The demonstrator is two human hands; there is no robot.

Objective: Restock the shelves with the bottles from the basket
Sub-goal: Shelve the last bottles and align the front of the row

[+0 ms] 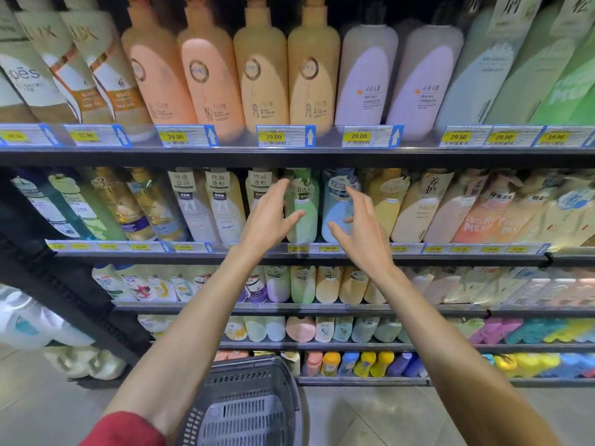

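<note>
Both arms reach up to the second shelf (289, 257). My left hand (273, 217) is spread open in front of a green bottle (302, 204), its fingertips at the bottle's left side. My right hand (360, 226) is open too, fingers spread in front of a light blue bottle (338, 201) next to the green one. Neither hand grips anything. The dark plastic basket (248, 410) hangs low at the bottom centre, and I see no bottle in the part that shows.
The top shelf (289, 152) carries orange, yellow and lilac pump bottles behind price tags. Lower shelves hold rows of smaller bottles. White packs sit on the floor at the far left. Tiled floor lies around the basket.
</note>
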